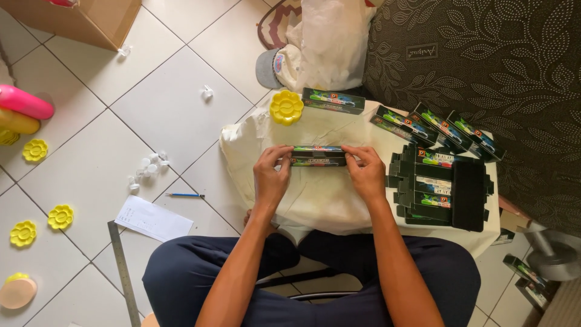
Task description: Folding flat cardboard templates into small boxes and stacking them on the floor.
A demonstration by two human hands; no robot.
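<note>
A long, narrow black printed carton (318, 156) is held level over a small table covered with a cream cloth (321, 200). My left hand (270, 174) grips its left end and my right hand (365, 172) grips its right end, fingers curled over the top edge. To the right lies a stack of flat unfolded black cartons (442, 189). Behind it, three folded cartons (436, 127) lean in a row. Another folded carton (333, 100) lies at the table's far edge beside a yellow flower-shaped tray (286, 107).
A dark patterned sofa (484, 60) stands at the right. On the tiled floor lie yellow flower trays (60, 216), a paper sheet (152, 218), a blue pencil (185, 195), small clear caps (147, 167) and a metal ruler (123, 272). A cardboard box (85, 21) stands at the far left.
</note>
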